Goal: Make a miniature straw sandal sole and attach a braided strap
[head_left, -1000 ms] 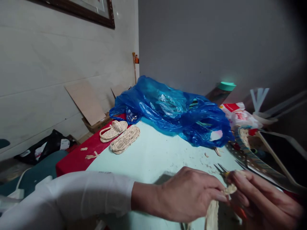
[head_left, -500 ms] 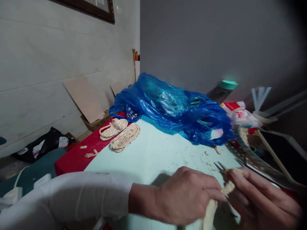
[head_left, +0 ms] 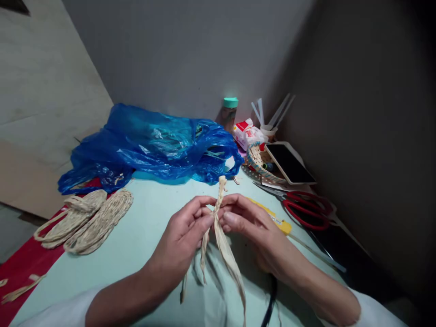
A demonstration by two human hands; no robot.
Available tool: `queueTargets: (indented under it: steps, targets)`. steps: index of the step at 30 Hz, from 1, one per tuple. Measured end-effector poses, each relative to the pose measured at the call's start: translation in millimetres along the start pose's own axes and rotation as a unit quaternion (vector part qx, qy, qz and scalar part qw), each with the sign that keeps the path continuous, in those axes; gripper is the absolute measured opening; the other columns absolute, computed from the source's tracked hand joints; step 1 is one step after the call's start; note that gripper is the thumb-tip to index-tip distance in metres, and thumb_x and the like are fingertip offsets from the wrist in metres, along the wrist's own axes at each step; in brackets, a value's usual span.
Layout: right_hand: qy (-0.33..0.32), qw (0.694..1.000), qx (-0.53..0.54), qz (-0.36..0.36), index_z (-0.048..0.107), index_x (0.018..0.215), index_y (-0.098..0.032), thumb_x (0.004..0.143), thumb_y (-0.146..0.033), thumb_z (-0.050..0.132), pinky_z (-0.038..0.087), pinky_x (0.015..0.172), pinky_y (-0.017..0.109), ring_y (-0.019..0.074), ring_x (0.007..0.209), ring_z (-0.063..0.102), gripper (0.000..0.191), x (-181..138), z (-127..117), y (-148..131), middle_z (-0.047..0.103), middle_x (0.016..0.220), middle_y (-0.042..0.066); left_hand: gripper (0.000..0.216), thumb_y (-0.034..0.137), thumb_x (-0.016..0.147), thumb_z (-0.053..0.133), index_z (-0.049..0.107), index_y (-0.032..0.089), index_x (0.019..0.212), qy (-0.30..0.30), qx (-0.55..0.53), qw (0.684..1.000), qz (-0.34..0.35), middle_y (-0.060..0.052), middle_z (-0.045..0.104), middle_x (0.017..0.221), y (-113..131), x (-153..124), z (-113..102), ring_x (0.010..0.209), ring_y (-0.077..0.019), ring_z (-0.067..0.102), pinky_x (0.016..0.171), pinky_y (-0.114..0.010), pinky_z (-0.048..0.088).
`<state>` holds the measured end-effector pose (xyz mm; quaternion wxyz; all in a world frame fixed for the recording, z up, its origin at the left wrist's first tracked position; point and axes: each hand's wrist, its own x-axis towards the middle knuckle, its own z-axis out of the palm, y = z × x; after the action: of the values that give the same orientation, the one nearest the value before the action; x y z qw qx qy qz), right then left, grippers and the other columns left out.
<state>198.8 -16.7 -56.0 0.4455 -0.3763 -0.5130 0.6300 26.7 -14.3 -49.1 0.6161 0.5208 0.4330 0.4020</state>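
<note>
A short pale braid of dried husk-like strips stands up between my hands, its blunt end on top. Loose strips hang below it, one wide and long, others thinner. My left hand pinches the braid from the left with thumb and fingers. From the right, my right hand closes thumb and fingers on it too. Two coiled bundles of braided cord, one looped and one oval, lie at the left of the table.
A crumpled blue plastic bag covers the back of the table. To the right are red-handled scissors, a yellow cutter, a woven basket with a tablet-like device, and a teal-lidded jar.
The view has swung right. My hands have come to the middle, both now pinching the braid upright. The fork-like metal tips seen by my right hand are no longer visible there.
</note>
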Motion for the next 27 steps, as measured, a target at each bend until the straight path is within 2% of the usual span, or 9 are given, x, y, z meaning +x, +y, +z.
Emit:
queueTargets:
  steps: [3, 6, 8, 10, 14, 16, 22, 25, 27]
  targets:
    - [-0.036, 0.999, 0.003, 0.014, 0.056, 0.096, -0.020, 0.091, -0.031, 0.063, 0.046, 0.079, 0.027, 0.0140, 0.084, 0.060, 0.014, -0.9, 5.2, 1.9, 0.058, 0.090, 0.000, 0.018, 0.032, 0.095, 0.056, 0.054, 0.024, 0.111, -0.004, 0.008, 1.000, 0.017, 0.006, 0.057, 0.078, -0.9, -1.5, 0.3, 0.065, -0.0083, 0.055, 0.060, -0.020, 0.042]
    - [-0.051, 0.998, 0.002, 0.019, 0.051, 0.093, -0.020, 0.095, -0.033, 0.057, 0.047, 0.070, 0.026, 0.0115, 0.069, 0.058, 0.014, -1.0, 6.8, 4.4, 0.056, 0.081, -0.002, 0.015, 0.032, 0.097, 0.053, 0.051, 0.025, 0.109, -0.012, 0.054, 0.998, 0.033, 0.005, 0.058, 0.079, -2.3, -2.2, 0.1, 0.064, -0.0084, 0.056, 0.059, -0.021, 0.042]
    - [-0.053, 0.998, -0.021, 0.030, 0.049, 0.092, -0.022, 0.097, -0.035, 0.052, 0.040, 0.058, 0.023, 0.0090, 0.056, 0.050, 0.015, -1.8, 6.0, 5.6, 0.051, 0.069, -0.006, 0.014, 0.033, 0.097, 0.052, 0.051, 0.024, 0.108, -0.006, 0.085, 0.996, 0.037, 0.005, 0.058, 0.078, -3.0, -2.5, -0.1, 0.063, -0.0084, 0.052, 0.056, -0.020, 0.039]
    - [-0.041, 0.996, -0.065, 0.035, 0.050, 0.091, -0.022, 0.098, -0.036, 0.049, 0.032, 0.051, 0.022, 0.0080, 0.051, 0.039, 0.015, -2.8, 4.9, 5.2, 0.046, 0.064, -0.007, 0.014, 0.033, 0.097, 0.053, 0.051, 0.024, 0.107, 0.002, 0.090, 0.996, 0.027, 0.005, 0.058, 0.077, -2.9, -2.5, -0.1, 0.063, -0.0085, 0.050, 0.055, -0.020, 0.038]
    - [-0.008, 0.982, -0.187, 0.000, 0.053, 0.084, -0.022, 0.098, -0.036, 0.050, 0.033, 0.058, 0.024, 0.0102, 0.064, 0.045, 0.020, -3.9, 4.8, -0.2, 0.053, 0.074, -0.004, 0.014, 0.034, 0.096, 0.054, 0.048, 0.024, 0.104, -0.002, 0.073, 0.997, 0.006, 0.007, 0.055, 0.069, -0.5, -2.2, -1.3, 0.056, -0.0075, 0.045, 0.051, -0.019, 0.037]
    - [-0.002, 0.974, -0.226, -0.015, 0.056, 0.082, -0.021, 0.098, -0.036, 0.049, 0.034, 0.061, 0.025, 0.0113, 0.068, 0.047, 0.023, -3.1, 5.4, -2.7, 0.054, 0.073, -0.004, 0.014, 0.033, 0.095, 0.055, 0.048, 0.023, 0.102, -0.004, 0.090, 0.996, 0.005, 0.007, 0.055, 0.068, 0.2, -2.4, -2.7, 0.055, -0.0077, 0.046, 0.050, -0.019, 0.037]
    - [0.034, 0.977, -0.208, -0.034, 0.063, 0.075, -0.018, 0.095, -0.031, 0.054, 0.036, 0.064, 0.024, 0.0113, 0.068, 0.051, 0.025, 0.8, 6.4, -1.1, 0.059, 0.071, -0.002, 0.007, 0.030, 0.096, 0.051, 0.049, 0.023, 0.097, 0.003, 0.209, 0.977, 0.047, 0.005, 0.059, 0.074, -5.0, -2.0, -3.7, 0.057, -0.0084, 0.051, 0.056, -0.023, 0.041]
    - [0.070, 0.979, -0.189, -0.030, 0.062, 0.076, -0.018, 0.094, -0.034, 0.056, 0.034, 0.058, 0.024, 0.0110, 0.060, 0.049, 0.025, 1.0, 5.5, 1.5, 0.058, 0.063, -0.003, 0.009, 0.031, 0.095, 0.052, 0.050, 0.023, 0.098, 0.007, 0.257, 0.965, 0.054, 0.004, 0.057, 0.075, -6.1, -0.7, -3.3, 0.060, -0.0103, 0.052, 0.058, -0.024, 0.041]
    - [0.092, 0.977, -0.186, -0.037, 0.058, 0.075, -0.019, 0.094, -0.037, 0.054, 0.034, 0.057, 0.024, 0.0110, 0.057, 0.049, 0.027, 0.8, 4.6, 2.5, 0.057, 0.059, -0.004, 0.012, 0.033, 0.094, 0.053, 0.053, 0.021, 0.091, 0.020, 0.290, 0.955, 0.062, 0.003, 0.054, 0.072, -4.2, -0.8, -3.9, 0.061, -0.0115, 0.051, 0.058, -0.025, 0.040]
